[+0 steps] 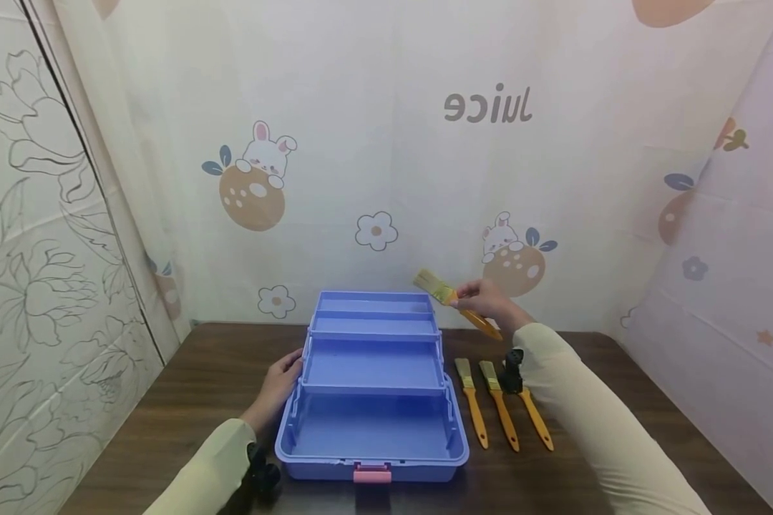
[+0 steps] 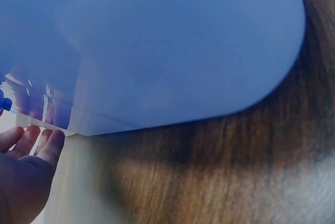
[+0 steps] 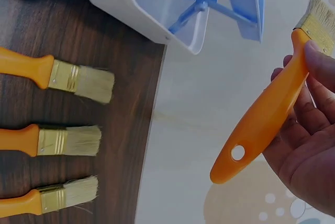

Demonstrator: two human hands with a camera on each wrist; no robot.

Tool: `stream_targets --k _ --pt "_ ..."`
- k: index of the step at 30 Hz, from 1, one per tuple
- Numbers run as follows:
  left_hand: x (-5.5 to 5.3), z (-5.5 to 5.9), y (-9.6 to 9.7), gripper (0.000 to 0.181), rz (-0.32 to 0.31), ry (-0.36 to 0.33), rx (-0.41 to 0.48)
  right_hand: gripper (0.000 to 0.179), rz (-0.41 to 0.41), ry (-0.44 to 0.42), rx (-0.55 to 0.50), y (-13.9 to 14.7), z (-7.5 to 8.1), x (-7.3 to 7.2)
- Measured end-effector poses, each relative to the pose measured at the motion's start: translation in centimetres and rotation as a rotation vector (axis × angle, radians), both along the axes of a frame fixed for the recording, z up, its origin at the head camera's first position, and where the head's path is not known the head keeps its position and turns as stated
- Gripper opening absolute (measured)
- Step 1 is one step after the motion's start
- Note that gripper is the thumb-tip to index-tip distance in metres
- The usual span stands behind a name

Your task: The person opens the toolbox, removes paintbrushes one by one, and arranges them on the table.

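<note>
A blue-purple toolbox (image 1: 322, 470) stands unfolded, its tiered trays (image 1: 373, 365) raised toward the back and a pink latch (image 1: 372, 473) at the front. My left hand (image 1: 275, 390) touches the toolbox's left side near the middle tray, fingertips against the plastic in the left wrist view. Above and right of the trays, my right hand (image 1: 487, 299) pinches a paintbrush (image 3: 261, 114) by its orange handle, thumb near the metal band. Its pale bristles point up and left in the head view. Three similar paintbrushes (image 1: 473, 408) lie side by side on the table, right of the toolbox.
The dark wooden table (image 1: 193, 400) ends at a printed curtain (image 1: 373, 164) behind the toolbox. Patterned cloths hang at the left (image 1: 32, 250) and right (image 1: 728, 286). A black wrist device (image 1: 512, 368) in the head view partly covers the rightmost lying brush.
</note>
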State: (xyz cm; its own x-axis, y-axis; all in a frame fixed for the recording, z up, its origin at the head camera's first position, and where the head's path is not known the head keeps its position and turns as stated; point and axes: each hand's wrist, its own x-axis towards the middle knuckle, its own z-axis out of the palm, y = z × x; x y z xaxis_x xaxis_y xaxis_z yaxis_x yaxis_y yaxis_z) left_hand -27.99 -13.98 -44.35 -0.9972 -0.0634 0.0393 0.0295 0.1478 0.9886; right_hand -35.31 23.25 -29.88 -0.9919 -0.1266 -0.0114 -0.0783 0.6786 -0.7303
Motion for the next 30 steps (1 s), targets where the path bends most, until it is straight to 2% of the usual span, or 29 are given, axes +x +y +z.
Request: stream_targets --k 7,15,30 --pt "0.1 0.1 -0.2 0.044 -0.026 -0.026 -0.001 0.033 -0.026 -0.049 -0.027 1.1 0.0 0.8" --pt "-0.2 -0.2 -0.1 0.042 0.002 -0.008 -0.017 0.031 -0.019 -0.1 -0.091 2.8 -0.8 1.3" --pt "0.1 -0.2 -0.3 0.043 -0.011 -0.013 -0.026 0.038 -0.068 -0.119 -0.162 4.9 -2.2 2.2"
